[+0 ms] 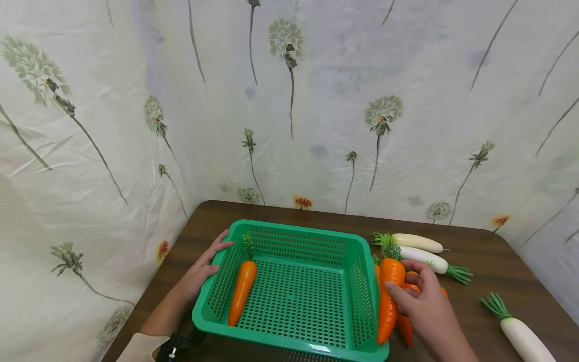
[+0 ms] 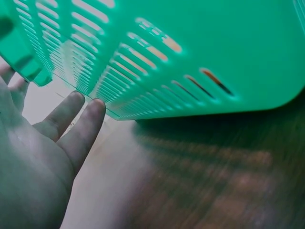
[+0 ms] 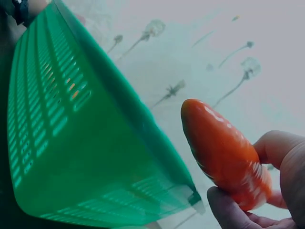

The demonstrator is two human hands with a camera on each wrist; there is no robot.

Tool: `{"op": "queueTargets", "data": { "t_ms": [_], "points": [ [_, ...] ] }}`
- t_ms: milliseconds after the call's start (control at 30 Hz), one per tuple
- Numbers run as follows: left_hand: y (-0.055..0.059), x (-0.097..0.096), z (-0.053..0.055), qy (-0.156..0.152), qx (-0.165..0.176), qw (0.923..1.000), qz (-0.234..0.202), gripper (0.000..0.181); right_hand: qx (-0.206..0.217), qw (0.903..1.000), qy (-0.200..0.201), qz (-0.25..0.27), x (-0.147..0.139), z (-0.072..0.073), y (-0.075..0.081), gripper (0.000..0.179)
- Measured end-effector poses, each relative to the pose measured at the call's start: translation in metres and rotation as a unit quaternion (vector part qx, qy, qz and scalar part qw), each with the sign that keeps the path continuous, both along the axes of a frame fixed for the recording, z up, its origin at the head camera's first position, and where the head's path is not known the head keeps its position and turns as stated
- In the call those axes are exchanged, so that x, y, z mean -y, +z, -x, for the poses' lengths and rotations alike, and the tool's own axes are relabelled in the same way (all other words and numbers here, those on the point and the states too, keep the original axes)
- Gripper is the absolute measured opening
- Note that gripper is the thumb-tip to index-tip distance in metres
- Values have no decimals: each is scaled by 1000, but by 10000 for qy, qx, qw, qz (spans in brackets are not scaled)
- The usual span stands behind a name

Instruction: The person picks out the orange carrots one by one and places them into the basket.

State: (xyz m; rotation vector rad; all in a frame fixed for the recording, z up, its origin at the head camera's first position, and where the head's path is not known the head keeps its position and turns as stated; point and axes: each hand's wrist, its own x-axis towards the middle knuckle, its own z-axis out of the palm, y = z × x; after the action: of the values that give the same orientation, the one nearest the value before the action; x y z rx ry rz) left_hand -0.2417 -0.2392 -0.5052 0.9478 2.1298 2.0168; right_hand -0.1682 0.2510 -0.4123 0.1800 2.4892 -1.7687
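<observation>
An orange carrot (image 1: 387, 301) with a green top is pinched between the thumb and fingers of my right hand (image 1: 427, 301), over the basket's right rim. In the right wrist view the carrot (image 3: 224, 152) is apart from the basket wall. My left hand (image 1: 201, 274) rests at the left rim of the green plastic basket (image 1: 289, 229). Its fingers (image 2: 83, 133) look fairly straight against the outside in the left wrist view. One carrot (image 1: 243, 291) lies inside the basket, along its left wall. More carrots (image 1: 405, 329) lie under and behind my right hand, partly hidden.
Two white radishes (image 1: 416, 242) (image 1: 422, 257) lie behind my right hand, on the brown table (image 1: 479, 261). Another white radish (image 1: 526, 339) lies at the front right. A flower-patterned cloth (image 1: 325, 100) hangs behind the table and along the left.
</observation>
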Motion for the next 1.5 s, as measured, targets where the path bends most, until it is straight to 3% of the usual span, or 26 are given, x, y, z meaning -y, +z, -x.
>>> {"op": "queueTargets", "data": {
  "t_ms": [400,667,1500],
  "points": [
    [-1,0,0,95,-32,9999,102,58,-56,9999,74,-117,18,-5,13,80],
    [1,-1,1,218,229,9994,131,58,-58,9987,345,-371,29,1,16,79],
    [0,-1,3,237,146,9994,205,59,-273,9967,761,-93,85,11,43,70]
  ]
}}
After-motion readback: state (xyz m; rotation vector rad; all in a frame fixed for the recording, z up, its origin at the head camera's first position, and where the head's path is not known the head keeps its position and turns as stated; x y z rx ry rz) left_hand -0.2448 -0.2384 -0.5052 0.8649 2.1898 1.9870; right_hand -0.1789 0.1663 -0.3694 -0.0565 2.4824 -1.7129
